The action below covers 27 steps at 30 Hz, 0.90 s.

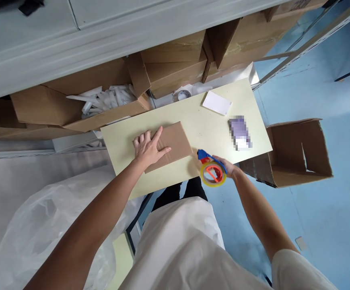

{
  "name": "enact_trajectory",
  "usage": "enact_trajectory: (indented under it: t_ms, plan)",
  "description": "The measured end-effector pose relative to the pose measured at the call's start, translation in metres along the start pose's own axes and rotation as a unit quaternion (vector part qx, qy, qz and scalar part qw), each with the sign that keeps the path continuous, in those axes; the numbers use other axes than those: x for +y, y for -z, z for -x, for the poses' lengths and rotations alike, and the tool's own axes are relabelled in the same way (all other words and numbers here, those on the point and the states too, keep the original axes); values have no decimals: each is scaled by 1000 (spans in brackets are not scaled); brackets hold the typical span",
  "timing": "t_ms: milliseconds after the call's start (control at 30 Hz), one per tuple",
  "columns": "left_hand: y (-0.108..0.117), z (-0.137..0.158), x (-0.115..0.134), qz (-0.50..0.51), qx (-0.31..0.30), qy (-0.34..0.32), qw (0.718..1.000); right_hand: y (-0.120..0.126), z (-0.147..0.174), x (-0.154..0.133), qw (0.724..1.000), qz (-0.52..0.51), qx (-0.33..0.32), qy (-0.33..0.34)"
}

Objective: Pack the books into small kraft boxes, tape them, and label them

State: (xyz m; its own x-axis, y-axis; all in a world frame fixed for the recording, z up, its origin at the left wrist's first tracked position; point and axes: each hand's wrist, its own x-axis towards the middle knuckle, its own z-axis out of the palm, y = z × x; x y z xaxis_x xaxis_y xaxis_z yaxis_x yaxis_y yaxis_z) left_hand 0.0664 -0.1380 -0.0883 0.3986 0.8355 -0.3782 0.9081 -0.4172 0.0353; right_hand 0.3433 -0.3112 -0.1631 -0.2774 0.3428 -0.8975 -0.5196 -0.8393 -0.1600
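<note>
A flat brown cardboard box (175, 143) lies at a slant on the pale yellow table (126, 137). My left hand (149, 148) rests on the box's left part, fingers spread and palm down. Off the box's right end, at the table's front edge, my right hand (227, 166) grips a blue and red tape dispenser (213, 169) loaded with a yellowish roll of tape. The fingers of that hand are partly hidden behind the dispenser. Whether a strip of tape runs from it to the box I cannot tell.
Behind the table, open cartons (175, 68) line a shelf; one holds white plastic pieces (111, 100). A tape roll (183, 94) sits there too. A white card or box (217, 103) and a blurred purple item (240, 133) lie right. An open carton (301, 153) stands beyond; a plastic bag (57, 209) bulges left.
</note>
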Motion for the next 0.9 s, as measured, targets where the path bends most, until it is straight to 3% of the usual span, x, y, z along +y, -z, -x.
enact_trajectory:
  t_ms: [100,200,267,367,467,567,700,900]
  plan:
    - [-2,0,2,12,2,3,1000,-19,2,47,998,-60,-10,2]
    - [-7,6,5,37,4,38,999,-48,-7,57,993,-110,7,38]
    - [-13,13,5,66,0,79,995,-62,-15,38,990,-127,5,56]
    - [-17,21,1,111,-9,95,989,-69,-28,-19,989,-113,-11,91]
    - [-11,11,-5,97,25,46,994,-69,-42,-82,993,-48,-49,97]
    - [-1,-15,-7,68,22,-45,996,-69,-52,-121,995,25,-60,82]
    - [5,-39,-8,67,3,-85,994,-68,-55,-130,994,64,-40,79]
    - [8,-33,-4,58,-9,-73,996,-61,-49,-112,993,56,-33,97]
